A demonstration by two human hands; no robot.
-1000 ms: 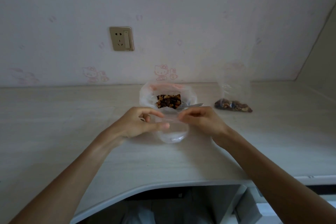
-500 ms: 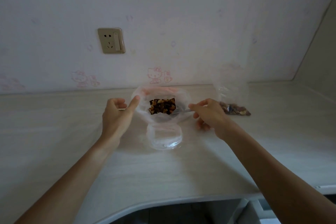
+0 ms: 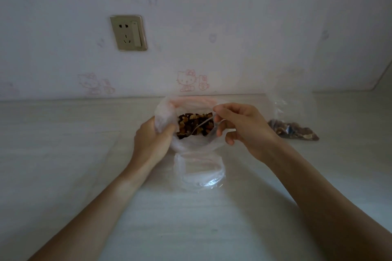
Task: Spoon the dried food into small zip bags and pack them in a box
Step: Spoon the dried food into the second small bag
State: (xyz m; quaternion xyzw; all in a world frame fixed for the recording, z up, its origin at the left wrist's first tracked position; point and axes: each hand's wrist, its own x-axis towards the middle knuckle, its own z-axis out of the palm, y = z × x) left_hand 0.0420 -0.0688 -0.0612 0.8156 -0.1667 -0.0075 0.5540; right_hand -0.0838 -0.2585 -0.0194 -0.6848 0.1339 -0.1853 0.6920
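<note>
Two hands: left hand (image 3: 151, 142) grips big bag (image 3: 167, 112), right hand (image 3: 241, 127) pinches spoon (image 3: 200, 126).

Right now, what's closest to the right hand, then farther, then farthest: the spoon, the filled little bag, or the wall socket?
1. Spoon: held in the right hand, dipping into the big food bag.
2. Filled small bag: lying on the counter to the hand's right.
3. Wall socket: up on the wall, far left.

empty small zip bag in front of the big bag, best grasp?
Pinch the small zip bag at its open mouth edge, the far side facing the big bag, coming from above. It lies flat and limp on the counter, so only the raised lip offers purchase, and holding it keeps the mouth open for filling.
</note>
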